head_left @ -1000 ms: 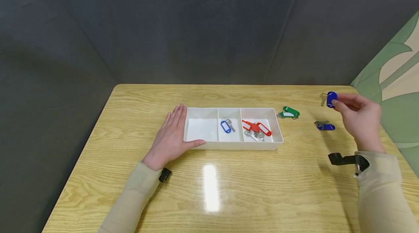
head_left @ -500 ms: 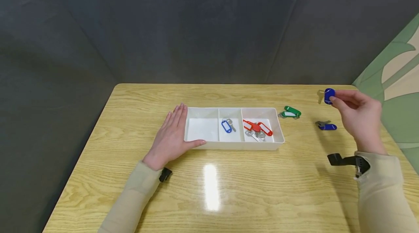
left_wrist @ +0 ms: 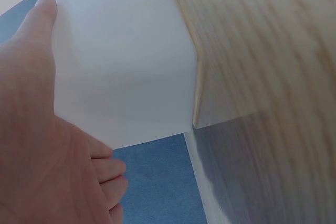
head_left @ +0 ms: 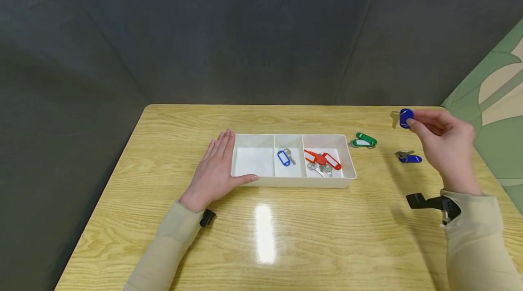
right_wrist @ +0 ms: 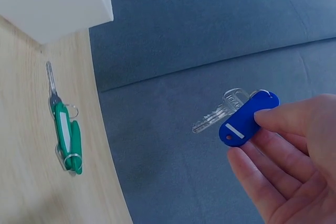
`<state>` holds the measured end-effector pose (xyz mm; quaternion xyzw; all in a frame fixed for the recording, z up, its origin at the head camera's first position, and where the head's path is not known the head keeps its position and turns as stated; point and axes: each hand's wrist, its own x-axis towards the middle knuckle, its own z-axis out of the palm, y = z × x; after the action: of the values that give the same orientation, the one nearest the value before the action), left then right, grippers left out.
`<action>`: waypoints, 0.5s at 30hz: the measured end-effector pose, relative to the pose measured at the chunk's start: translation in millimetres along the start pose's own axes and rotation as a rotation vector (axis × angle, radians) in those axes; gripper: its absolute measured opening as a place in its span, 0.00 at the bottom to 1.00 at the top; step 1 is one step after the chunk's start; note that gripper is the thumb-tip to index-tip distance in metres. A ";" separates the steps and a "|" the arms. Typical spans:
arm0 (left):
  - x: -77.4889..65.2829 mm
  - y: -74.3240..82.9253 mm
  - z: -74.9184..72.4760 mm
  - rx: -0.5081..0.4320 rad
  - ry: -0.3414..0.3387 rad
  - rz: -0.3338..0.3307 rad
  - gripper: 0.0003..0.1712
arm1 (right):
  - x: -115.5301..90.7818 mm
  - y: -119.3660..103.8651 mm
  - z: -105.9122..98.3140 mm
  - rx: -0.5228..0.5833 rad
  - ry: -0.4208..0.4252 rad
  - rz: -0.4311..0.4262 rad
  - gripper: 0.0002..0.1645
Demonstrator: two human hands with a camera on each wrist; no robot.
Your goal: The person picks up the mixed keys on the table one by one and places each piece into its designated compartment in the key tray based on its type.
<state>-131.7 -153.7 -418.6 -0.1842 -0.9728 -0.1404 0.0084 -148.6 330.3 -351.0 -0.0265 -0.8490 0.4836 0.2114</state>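
My right hand pinches a blue key tag between thumb and fingers, raised over the table's right side. A silver key hangs from the tag's ring. My left hand lies with straight fingers along the left end of a white three-compartment tray, its thumb over the front rim. Inside the tray, a blue-framed tag with a key lies in the middle compartment. Several red tags with keys fill part of the right compartment. The left compartment holds nothing.
Two green key tags with keys lie just right of the tray. Another blue tag with a key rests on the wooden table below the right hand. A dark cloth hangs behind the table.
My right hand has drifted slightly left with the blue key tag held in it. The left hand stays against the tray.
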 end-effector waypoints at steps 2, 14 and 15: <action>0.1 -0.1 0.1 -0.001 0.001 0.001 0.74 | -0.5 -1.5 0.9 0.001 0.001 -0.005 0.17; -0.4 -0.2 1.5 0.005 0.008 0.003 0.74 | -4.5 -9.7 5.9 -0.015 -0.020 -0.024 0.17; -0.3 0.0 1.6 0.005 0.009 0.003 0.74 | -4.7 -10.0 6.3 -0.014 -0.023 -0.029 0.17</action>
<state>-131.4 -153.4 -420.2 -0.1848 -0.9728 -0.1386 0.0137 -145.1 318.8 -347.0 -0.0100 -0.8550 0.4746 0.2087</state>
